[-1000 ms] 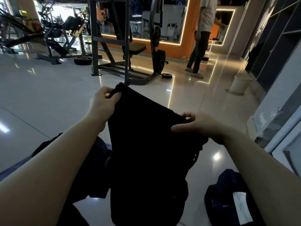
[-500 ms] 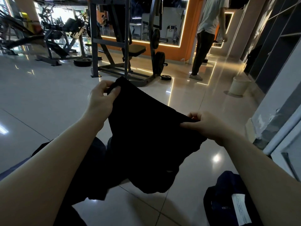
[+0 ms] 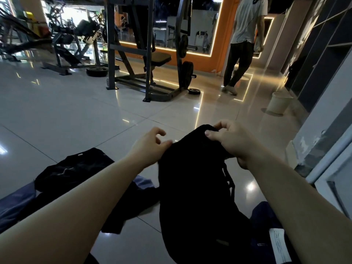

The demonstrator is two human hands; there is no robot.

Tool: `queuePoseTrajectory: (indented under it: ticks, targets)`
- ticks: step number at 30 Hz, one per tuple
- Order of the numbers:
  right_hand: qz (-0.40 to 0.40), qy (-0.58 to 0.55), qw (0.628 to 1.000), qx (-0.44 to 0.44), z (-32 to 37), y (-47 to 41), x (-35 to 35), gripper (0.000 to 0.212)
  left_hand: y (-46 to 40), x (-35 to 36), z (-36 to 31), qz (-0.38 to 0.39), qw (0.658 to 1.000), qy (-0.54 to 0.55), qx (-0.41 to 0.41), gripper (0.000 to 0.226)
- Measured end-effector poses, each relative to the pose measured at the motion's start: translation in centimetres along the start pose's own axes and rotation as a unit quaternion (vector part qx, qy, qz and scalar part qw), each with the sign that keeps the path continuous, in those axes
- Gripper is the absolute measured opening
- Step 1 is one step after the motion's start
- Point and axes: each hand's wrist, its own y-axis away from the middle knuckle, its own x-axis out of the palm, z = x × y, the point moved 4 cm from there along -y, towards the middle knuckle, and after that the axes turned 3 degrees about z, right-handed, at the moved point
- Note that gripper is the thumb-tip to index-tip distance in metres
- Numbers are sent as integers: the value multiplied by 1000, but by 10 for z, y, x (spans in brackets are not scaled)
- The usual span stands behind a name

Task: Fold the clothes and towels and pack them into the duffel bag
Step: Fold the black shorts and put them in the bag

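Note:
A black garment with drawstrings (image 3: pixel 194 197) hangs in front of me, bunched at the top. My right hand (image 3: pixel 230 141) pinches its upper edge between thumb and fingers. My left hand (image 3: pixel 150 147) grips the garment's left upper edge with its fingertips. A dark navy duffel bag (image 3: pixel 266 231) with a white tag lies on the floor at the lower right, partly hidden by the garment and my right arm. A pile of dark clothes (image 3: pixel 72 168) and a bluish-purple piece (image 3: pixel 13 204) lie on the floor to the left.
Glossy tiled floor (image 3: pixel 76 115) stretches ahead. A weight machine with bench (image 3: pixel 150 60) stands in the middle distance, loose plates beside it. A person (image 3: pixel 242 44) walks away at the far right near a white bucket (image 3: pixel 278 102). A wall and dark lockers run along the right.
Both hands have dropped lower and come close together, gathering the garment's top edge into a bunch. The spread cloth now hangs narrow. The distant person has stepped further away.

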Motion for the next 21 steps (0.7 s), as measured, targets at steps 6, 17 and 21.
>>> queuePoseTrajectory:
  ticks: [6, 17, 21]
  targets:
    - [-94, -4, 995, -11, -5, -2, -6, 10, 32, 42, -51, 104, 978, 57, 170, 34]
    - [-162, -110, 979, 61, -36, -2, -48, 10, 32, 48, -4, 125, 952, -219, 174, 30]
    - [-159, 62, 980, 107, -60, 0, -62, 24, 27, 5, -6, 52, 963, -178, 195, 20]
